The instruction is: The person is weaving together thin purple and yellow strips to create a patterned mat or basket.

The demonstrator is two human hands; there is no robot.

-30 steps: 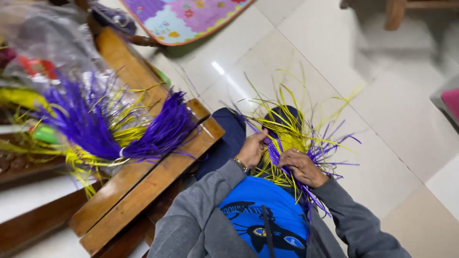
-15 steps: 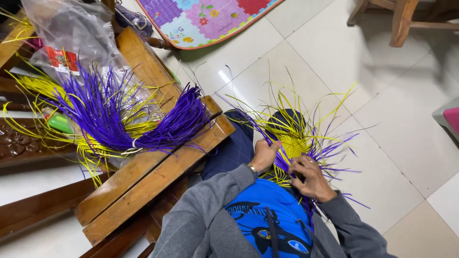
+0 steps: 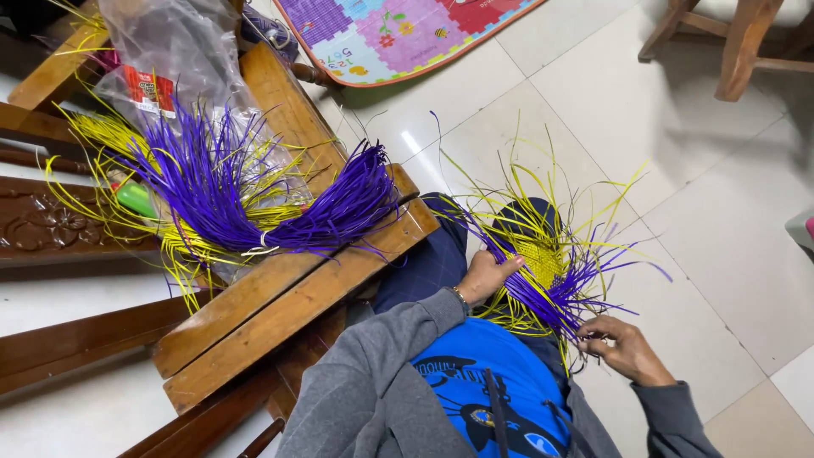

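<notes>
- The left hand [image 3: 487,273] grips the near-left edge of a small woven piece [image 3: 543,259] of yellow and purple strips, fingers curled over its rim.
- The woven piece rests on the person's lap, near the middle of the scene and a little to the right, with its tight yellow weave showing just right of the left hand.
- Loose yellow strips [image 3: 526,191] fan up and out from the weave toward the far side, over the pale tiled floor [image 3: 678,170].
- Loose purple strips [image 3: 551,297] sweep from the weave down to the near right.
- The right hand [image 3: 623,348] sits near and right of the weave, fingers bent and pinching the ends of a few purple strips; how tight the pinch is cannot be made out.
- The two hands are apart, with the purple strips running between them.
- The person wears a grey sleeved top over a blue shirt [image 3: 487,386], and a bracelet [image 3: 460,297] at the left wrist.
- To the left, a tied bundle of purple and yellow strips [image 3: 254,203] lies across a wooden bench [image 3: 280,305].
- A clear plastic bag [image 3: 178,59] lies far left on the bench, behind the bundle.
- A patterned play mat [image 3: 398,30] lies on the floor at the far side, and wooden chair legs [image 3: 729,38] stand at the far right.
</notes>
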